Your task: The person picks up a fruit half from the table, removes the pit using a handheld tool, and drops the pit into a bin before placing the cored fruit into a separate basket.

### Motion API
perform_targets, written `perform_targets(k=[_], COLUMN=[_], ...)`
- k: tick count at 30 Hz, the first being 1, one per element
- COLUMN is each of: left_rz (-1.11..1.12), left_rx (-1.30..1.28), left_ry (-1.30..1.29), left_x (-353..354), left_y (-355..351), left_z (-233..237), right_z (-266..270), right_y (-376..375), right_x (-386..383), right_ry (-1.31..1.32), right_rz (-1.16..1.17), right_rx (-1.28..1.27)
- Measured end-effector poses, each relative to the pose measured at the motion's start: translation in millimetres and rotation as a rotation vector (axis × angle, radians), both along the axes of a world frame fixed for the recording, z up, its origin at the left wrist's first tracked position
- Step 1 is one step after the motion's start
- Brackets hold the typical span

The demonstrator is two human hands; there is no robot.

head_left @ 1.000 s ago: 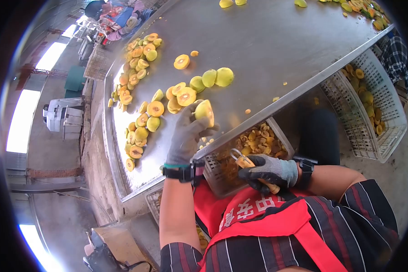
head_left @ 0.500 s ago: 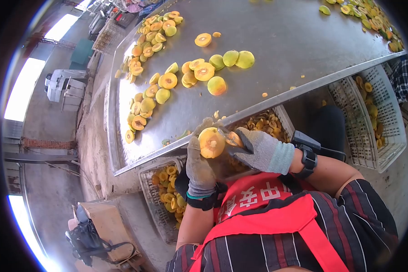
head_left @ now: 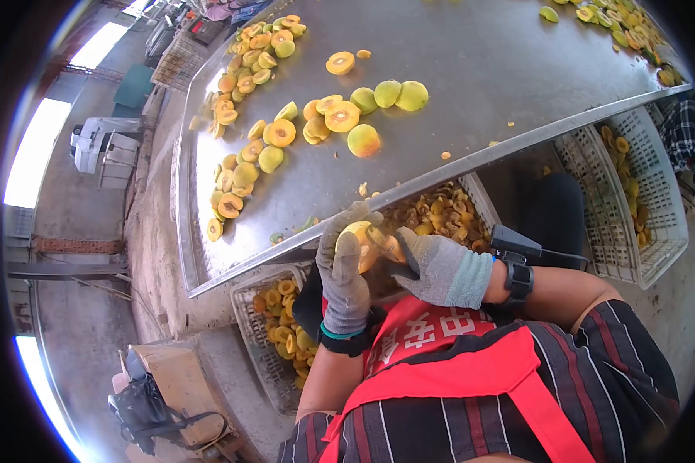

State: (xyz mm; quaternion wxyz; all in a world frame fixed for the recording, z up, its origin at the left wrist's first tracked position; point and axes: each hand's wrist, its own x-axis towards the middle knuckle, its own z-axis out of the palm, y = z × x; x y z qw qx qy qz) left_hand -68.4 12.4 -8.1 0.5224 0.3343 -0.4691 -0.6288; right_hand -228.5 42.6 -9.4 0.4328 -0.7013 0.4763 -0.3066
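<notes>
My left hand (head_left: pixel 343 270), in a grey work glove, is closed around a yellow peach half (head_left: pixel 365 238) just off the near table edge. The gloved right hand (head_left: pixel 440 266) grips a small pitting tool (head_left: pixel 394 248) with an orange-brown handle. Its tip meets the fruit, and my fingers partly hide it. Beyond my hands, more halved peaches (head_left: pixel 342 116) lie on the metal table (head_left: pixel 455 77), several with the stone still showing. Below the hands is a crate of cut-out pieces (head_left: pixel 444 212).
A white crate (head_left: pixel 243 309) of hollowed peach halves stands low at left. Another white crate (head_left: pixel 656 224) with fruit stands at right, beside a person's checked sleeve (head_left: pixel 691 143). A peach pile (head_left: pixel 633 31) lies at the table's far right. A cardboard box (head_left: pixel 177 386) stands lower left.
The peach half has turned in my left hand, so its cut face is less toward me. The left fingers wrap further over it. The view has shifted slightly.
</notes>
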Motion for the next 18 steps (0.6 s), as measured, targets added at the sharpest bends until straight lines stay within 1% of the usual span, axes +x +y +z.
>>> perform_targets(k=[1,2,3,4,5,6,7,8,10,11,13,14,15,16,17,18], left_rz=[0.032,0.064,0.064,0.121,0.175,0.169,0.175,0.183,0.203,0.221,0.195,0.172,0.173,0.197,0.219,0.218], left_rx=[-0.007,-0.014,-0.013,-0.06,-0.107,-0.104,-0.037,0.029,0.038,0.044,0.003,-0.039,-0.038,-0.059,-0.078,-0.076], left_ry=[-0.021,-0.041,-0.042,-0.026,-0.011,-0.011,-0.025,-0.037,-0.013,0.011,0.035,0.057,0.057,0.048,0.038,0.037], left_x=[-1.2,-2.7,-6.1,-10.9,-14.1,-14.4,-14.0,-14.1,-14.8,-15.4,-12.7,-11.2,-12.7,-15.5,-17.6,-18.9], left_y=[1.1,2.5,5.5,9.6,12.0,12.6,13.5,13.9,13.9,12.6,9.3,8.8,9.3,10.2,10.4,8.7], left_z=[-0.4,-0.8,0.0,2.0,3.6,4.5,5.3,5.3,2.9,2.5,3.5,4.0,5.5,8.7,11.4,13.4], right_z=[-2.0,-1.3,6.7,11.1,9.8,6.6,3.1,-0.2,-7.8,-12.7,-11.1,-7.5,17.5,31.3,26.0,14.3], right_y=[0.6,2.1,2.9,3.6,3.8,4.2,4.9,4.6,4.4,2.9,-1.2,1.0,0.6,0.3,0.8,1.6], right_x=[2.5,3.1,3.3,3.7,4.1,5.2,6.5,7.5,11.1,14.7,20.7,17.1,7.4,2.4,4.6,8.3], right_ry=[-0.11,-0.11,-0.311,-0.512,-0.512,-0.352,-0.191,-0.191,-0.133,-0.134,-0.267,-0.268,-0.309,-0.344,-0.345,-0.259], right_rz=[-0.009,-0.009,0.051,0.111,0.108,0.132,0.156,0.154,0.131,0.13,0.254,0.254,0.269,0.282,0.283,0.185], right_rx=[-0.011,-0.01,0.196,0.402,0.404,0.338,0.273,0.275,0.185,0.186,-0.163,-0.16,0.13,0.419,0.419,0.258])
